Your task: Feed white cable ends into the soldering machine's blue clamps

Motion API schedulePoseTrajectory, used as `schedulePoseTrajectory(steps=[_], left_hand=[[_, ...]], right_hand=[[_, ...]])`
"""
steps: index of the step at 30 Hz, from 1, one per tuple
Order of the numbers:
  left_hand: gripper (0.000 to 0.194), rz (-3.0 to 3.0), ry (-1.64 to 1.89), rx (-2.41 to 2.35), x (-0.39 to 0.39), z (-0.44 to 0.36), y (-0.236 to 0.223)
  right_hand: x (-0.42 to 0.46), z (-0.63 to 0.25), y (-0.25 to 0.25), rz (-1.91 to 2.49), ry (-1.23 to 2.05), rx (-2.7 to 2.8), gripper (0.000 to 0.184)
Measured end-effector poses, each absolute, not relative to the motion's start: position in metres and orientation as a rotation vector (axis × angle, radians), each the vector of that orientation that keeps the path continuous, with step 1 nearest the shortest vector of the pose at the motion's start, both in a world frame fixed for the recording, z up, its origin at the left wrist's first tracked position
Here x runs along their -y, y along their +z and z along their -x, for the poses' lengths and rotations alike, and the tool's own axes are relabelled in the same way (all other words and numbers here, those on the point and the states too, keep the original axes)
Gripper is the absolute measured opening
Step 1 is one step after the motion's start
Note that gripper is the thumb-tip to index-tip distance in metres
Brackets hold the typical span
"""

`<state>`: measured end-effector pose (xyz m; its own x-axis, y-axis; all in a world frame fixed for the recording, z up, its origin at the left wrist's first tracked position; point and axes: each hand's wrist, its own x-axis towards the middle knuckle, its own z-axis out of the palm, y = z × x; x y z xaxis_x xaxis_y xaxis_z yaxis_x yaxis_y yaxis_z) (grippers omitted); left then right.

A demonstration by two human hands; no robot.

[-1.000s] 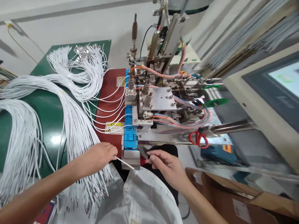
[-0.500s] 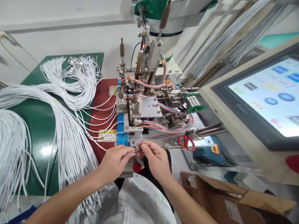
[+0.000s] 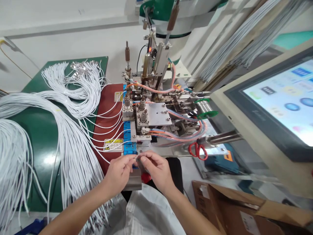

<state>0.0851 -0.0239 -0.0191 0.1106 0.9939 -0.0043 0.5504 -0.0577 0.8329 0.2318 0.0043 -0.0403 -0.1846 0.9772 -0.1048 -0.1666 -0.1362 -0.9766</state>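
My left hand is closed in a pinch on a white cable, close to its end, just in front of the machine. Fingertips of my right hand meet those of the left at the cable's thin wire ends; the fingers hide most of them. Right behind my fingers is a row of blue cable clamps along the machine's left edge. Several white cables run from these clamps across a red-brown plate to a large cable bundle on the left.
The metal wiring machine stands ahead, with air hoses and a green-flanged spool. Red-handled scissors sit at its front right. A touch screen juts in from the right above a cardboard box. The green table bears more cables.
Both hands have shifted slightly left, with the fingertips closer together at the wire ends. A green wire tip seen between them earlier no longer shows clearly. The camera view has moved a little.
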Motion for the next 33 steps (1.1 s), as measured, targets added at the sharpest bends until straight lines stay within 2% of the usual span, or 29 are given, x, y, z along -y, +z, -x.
schedulePoseTrajectory(steps=[4, 10, 18, 21, 26, 33], left_hand=[[0.027, -1.694, 0.769, -1.511, 0.023, -0.085, -0.018], [0.020, -1.469, 0.739, -1.563, 0.021, -0.085, -0.017], [0.022, -1.328, 0.807, -1.581, 0.023, -0.089, -0.018], [0.021, -1.315, 0.871, -1.604, 0.025, -0.091, -0.022], [0.017, -1.345, 0.880, -1.595, 0.026, -0.090, -0.024], [0.017, -1.533, 0.659, -1.495, 0.020, -0.081, -0.011]], right_hand=[[-0.004, -0.229, -0.040, 1.053, 1.446, 1.221, 0.007], [-0.003, -0.225, -0.036, 1.162, 1.304, 1.344, 0.012], [0.006, -0.208, -0.034, 1.237, 1.488, 0.931, 0.014], [0.008, -0.203, -0.034, 1.230, 1.448, 0.911, 0.013], [0.002, -0.209, -0.038, 1.118, 1.092, 1.335, 0.011], [-0.018, -0.241, -0.022, 0.948, 1.067, 1.930, 0.010]])
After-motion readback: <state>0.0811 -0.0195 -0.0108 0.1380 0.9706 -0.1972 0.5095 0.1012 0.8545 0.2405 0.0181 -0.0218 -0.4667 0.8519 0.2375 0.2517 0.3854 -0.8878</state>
